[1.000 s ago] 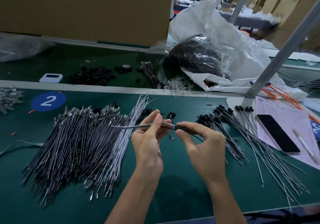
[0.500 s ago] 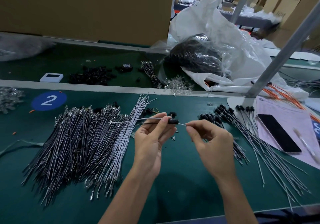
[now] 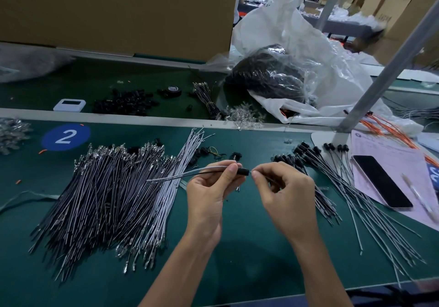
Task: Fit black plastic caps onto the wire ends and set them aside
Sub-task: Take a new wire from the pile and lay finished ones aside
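Pinching the black cap (image 3: pixel 242 170) and the wire (image 3: pixel 190 174) just behind it, the left hand (image 3: pixel 209 195) held both above the middle of the green table (image 3: pixel 249 259), while the right hand (image 3: pixel 285 195) nipped the thin tip poking out. The wire looked light and floppy, the cap slippery; gripping close to the cap seemed wisest.

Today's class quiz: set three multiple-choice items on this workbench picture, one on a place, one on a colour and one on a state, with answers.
1. Where does the phone lie? A on the pink paper; B on the floor; C inside a drawer.
2. The cap on the held wire is: A orange; B black; C white.
3. The left hand: A lies flat; B pinches the wire; C hangs idle.
Answers: A, paper shows around the phone; B, it is dark against the grey wire; B, fingertips close on the wire.
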Motion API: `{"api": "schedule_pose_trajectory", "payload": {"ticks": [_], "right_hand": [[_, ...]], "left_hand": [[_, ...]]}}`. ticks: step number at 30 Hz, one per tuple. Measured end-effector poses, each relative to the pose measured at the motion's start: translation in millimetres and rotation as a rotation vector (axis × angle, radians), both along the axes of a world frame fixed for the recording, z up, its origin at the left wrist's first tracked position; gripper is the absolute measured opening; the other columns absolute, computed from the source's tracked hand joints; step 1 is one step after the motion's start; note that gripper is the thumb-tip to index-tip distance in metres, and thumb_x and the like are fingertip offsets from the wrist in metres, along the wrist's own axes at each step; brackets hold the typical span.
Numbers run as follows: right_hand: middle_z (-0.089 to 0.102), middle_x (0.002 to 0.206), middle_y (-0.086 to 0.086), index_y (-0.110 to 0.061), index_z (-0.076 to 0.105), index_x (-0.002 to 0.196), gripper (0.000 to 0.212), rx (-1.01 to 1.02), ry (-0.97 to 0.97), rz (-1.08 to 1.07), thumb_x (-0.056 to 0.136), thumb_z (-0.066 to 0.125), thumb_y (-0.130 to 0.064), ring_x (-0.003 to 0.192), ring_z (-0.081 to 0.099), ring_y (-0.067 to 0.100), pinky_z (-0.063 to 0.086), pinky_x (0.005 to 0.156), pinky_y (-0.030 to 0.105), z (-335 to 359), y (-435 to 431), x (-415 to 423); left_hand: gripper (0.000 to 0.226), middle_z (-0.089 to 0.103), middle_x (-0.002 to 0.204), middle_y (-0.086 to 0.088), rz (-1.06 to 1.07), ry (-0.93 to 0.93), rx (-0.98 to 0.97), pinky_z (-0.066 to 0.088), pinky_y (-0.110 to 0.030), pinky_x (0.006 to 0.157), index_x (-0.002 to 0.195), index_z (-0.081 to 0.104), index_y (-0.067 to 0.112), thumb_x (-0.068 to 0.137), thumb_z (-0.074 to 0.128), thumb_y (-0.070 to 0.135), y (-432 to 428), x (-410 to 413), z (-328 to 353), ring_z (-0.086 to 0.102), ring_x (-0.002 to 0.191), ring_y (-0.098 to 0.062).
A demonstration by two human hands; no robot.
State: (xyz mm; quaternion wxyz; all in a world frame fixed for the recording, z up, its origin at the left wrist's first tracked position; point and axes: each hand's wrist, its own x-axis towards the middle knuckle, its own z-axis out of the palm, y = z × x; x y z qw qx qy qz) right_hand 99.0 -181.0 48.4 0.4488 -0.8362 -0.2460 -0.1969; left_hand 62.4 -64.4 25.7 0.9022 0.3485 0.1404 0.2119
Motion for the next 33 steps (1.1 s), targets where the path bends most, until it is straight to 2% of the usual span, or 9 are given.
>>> {"api": "schedule_pose_trajectory", "payload": {"ticks": [6,11,14,18,23,29,33], "right_hand": [[0.066,0.069,-0.006,-0.014,0.072,0.074,0.012,-0.008,0.028,0.024,0.079,0.075,-0.004,0.061,0.060,0.009,0.049,0.059,0.020,-1,4,-2],[0.067,0.073,-0.008,-0.018,0.072,0.082,0.012,0.050,0.047,0.024,0.079,0.078,-0.008,0.061,0.059,0.009,0.045,0.060,0.011,-1,6,-5],[0.069,0.081,-0.008,-0.020,0.074,0.091,0.019,0.055,0.071,0.023,0.076,0.082,-0.013,0.065,0.062,0.011,0.049,0.064,0.016,1,9,-6],[0.070,0.081,-0.007,-0.017,0.074,0.086,0.013,0.074,0.035,-0.028,0.079,0.078,-0.007,0.073,0.065,0.005,0.049,0.069,0.013,2,5,-2],[0.072,0.077,-0.014,-0.019,0.073,0.086,0.018,0.064,0.108,0.053,0.080,0.076,-0.003,0.073,0.068,0.002,0.050,0.070,0.012,3,4,-2],[0.071,0.076,-0.017,-0.019,0.074,0.085,0.018,0.110,0.070,0.037,0.079,0.075,-0.002,0.070,0.067,0.001,0.048,0.067,0.010,-1,8,-4],[0.073,0.079,-0.013,-0.019,0.076,0.086,0.019,0.160,0.085,0.027,0.078,0.077,-0.001,0.072,0.068,0.004,0.051,0.068,0.015,-6,12,-5]], "left_hand": [[0.008,0.073,0.079,-0.014,0.031,-0.016,-0.126,0.058,-0.026,0.068,0.072,0.077,0.010,0.073,0.069,0.009,-6,1,-1,0.072,0.072,-0.020],[0.008,0.074,0.079,-0.012,-0.004,-0.007,-0.191,0.058,-0.024,0.065,0.072,0.077,0.009,0.072,0.068,0.009,-6,1,1,0.072,0.071,-0.017],[0.009,0.074,0.081,-0.012,-0.052,0.012,-0.160,0.057,-0.022,0.066,0.073,0.078,0.007,0.070,0.070,0.010,-9,0,0,0.072,0.075,-0.017],[0.010,0.074,0.082,-0.014,-0.105,0.064,-0.094,0.057,-0.022,0.065,0.072,0.078,0.007,0.072,0.071,0.014,-7,-2,-2,0.073,0.073,-0.018],[0.011,0.074,0.084,-0.016,-0.100,0.086,0.015,0.057,-0.026,0.069,0.077,0.075,0.007,0.071,0.074,0.016,-4,-5,-3,0.073,0.077,-0.023],[0.006,0.071,0.083,-0.014,-0.111,0.091,0.017,0.056,-0.028,0.066,0.071,0.074,0.011,0.068,0.075,0.016,-5,-6,-2,0.069,0.079,-0.024],[0.004,0.071,0.081,-0.013,-0.137,0.090,-0.049,0.057,-0.030,0.066,0.066,0.073,0.011,0.065,0.075,0.014,-3,-6,-2,0.069,0.077,-0.024]]}}
